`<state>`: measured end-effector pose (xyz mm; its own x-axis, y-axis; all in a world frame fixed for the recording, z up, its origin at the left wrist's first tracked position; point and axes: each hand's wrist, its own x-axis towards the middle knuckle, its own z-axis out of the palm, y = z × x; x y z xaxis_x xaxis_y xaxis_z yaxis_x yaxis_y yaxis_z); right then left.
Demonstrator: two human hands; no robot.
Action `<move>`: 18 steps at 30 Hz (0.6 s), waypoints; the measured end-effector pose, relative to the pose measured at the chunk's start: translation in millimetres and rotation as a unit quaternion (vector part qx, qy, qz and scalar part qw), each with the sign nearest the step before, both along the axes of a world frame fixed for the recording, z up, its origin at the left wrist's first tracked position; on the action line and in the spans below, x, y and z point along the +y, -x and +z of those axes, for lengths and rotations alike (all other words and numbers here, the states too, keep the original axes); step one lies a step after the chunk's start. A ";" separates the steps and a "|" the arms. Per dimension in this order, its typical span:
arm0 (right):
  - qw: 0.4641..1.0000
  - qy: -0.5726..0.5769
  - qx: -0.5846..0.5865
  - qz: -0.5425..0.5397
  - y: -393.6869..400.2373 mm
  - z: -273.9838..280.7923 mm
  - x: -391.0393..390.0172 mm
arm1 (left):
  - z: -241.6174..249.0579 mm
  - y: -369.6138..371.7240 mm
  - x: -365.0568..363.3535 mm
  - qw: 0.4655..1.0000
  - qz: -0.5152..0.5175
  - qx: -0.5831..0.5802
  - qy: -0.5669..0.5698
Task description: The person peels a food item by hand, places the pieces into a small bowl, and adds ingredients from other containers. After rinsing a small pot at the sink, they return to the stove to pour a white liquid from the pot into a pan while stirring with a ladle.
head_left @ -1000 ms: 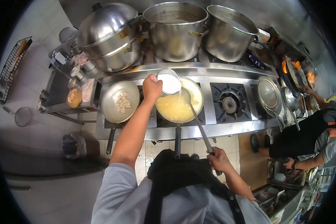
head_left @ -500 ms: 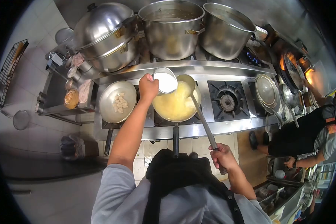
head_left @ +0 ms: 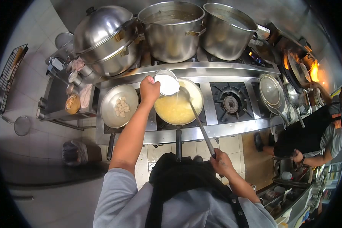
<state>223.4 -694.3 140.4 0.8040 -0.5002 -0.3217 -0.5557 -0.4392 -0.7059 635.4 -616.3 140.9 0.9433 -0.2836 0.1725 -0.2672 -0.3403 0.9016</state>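
Observation:
My left hand (head_left: 150, 90) is closed on a metal cup (head_left: 159, 95) of white contents, tilted over the middle frying pan (head_left: 197, 91). A thin pale streak hangs below the cup's lip. Yellow liquid (head_left: 176, 110) covers much of the pan's bottom. My right hand (head_left: 222, 164) grips the long handle of a ladle (head_left: 202, 127), whose bowl dips into the pan and is partly hidden in the liquid. The pan's black handle (head_left: 178, 144) points toward me, untouched. Left of my forearm, another frying pan (head_left: 109, 95) holds pale chunks (head_left: 121, 107).
Three big pots, a lidded pot (head_left: 102, 41), a middle pot (head_left: 173, 41) and a right pot (head_left: 228, 40), line the back. A burner (head_left: 230, 103) sits right of the pan, then strainers (head_left: 270, 91). A co-worker (head_left: 304, 131) stands at right near a flaming wok (head_left: 298, 72).
The ladle's bowl has gone down into the yellow liquid, and my right hand has shifted slightly left. The cup stays tilted over the pan. Flames at the far wok flare higher.

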 end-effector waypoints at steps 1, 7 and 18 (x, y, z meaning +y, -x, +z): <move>0.996 -0.092 0.008 -0.014 -2.7 2.5 1.4 | 0.1 0.4 -0.1 1.000 0.003 -0.006 -0.003; 0.779 -0.603 -0.052 -0.161 -6.4 18.7 -15.0 | 0.1 1.3 1.6 1.000 0.007 -0.011 -0.006; 0.893 -0.425 -0.070 -0.130 -6.8 40.7 -8.6 | 21.5 11.0 0.4 0.999 0.005 -0.049 0.000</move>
